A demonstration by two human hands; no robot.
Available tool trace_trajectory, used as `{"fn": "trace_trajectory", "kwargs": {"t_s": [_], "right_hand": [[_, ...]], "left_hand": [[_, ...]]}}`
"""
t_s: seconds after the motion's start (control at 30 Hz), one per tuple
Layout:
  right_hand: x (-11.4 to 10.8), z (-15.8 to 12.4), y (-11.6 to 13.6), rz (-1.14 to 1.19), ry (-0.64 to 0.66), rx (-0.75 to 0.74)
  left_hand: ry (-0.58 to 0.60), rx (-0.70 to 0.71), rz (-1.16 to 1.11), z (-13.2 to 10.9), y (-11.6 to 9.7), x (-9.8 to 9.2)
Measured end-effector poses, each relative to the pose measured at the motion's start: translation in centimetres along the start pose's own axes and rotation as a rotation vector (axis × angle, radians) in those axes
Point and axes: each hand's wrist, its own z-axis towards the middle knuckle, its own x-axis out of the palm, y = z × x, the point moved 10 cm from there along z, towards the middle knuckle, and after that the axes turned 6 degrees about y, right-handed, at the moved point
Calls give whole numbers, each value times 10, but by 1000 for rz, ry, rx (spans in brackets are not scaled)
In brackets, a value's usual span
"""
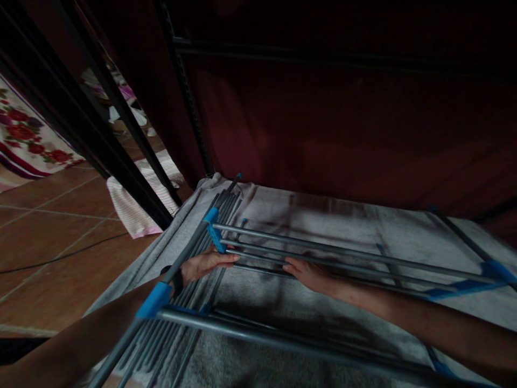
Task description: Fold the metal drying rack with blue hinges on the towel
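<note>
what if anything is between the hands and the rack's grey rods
Nothing visible blocks either: the left hand is at the grey rods by a blue bracket, the right hand farther along.

Home, by the look of it; exact room unclear. Household signs: flowered blanket [28,129] at 9 o'clock, tiled floor [44,242] just below it, striped cloth [127,207] with pink edge lying on the tiles nearer centre, odds and ends [139,117] at 10, too dim to sort. Dark red cloth [315,134] behind a black metal frame [323,55], 12 to 2. Clothes-airer type rack [323,247] on grey cloth [347,221], 4 to 7.
</note>
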Motion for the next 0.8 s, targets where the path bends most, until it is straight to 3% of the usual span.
{"fn": "trace_trajectory", "kwargs": {"t_s": [0.23, 0.43, 0.67, 0.8], "right_hand": [[0, -1, 4, -71, -7, -2], [-15, -28, 3, -129, -110, -166], [-29, -115, -73, -98, -68, -148], [-39, -163, -120, -86, -45, 4]], "left_hand": [[-70, -3, 14, 3, 5, -6], [-99, -4, 26, 1, 2, -6], [-51, 0, 77, 6, 5, -8], [-53, -25, 83, 12, 9, -12]]}}
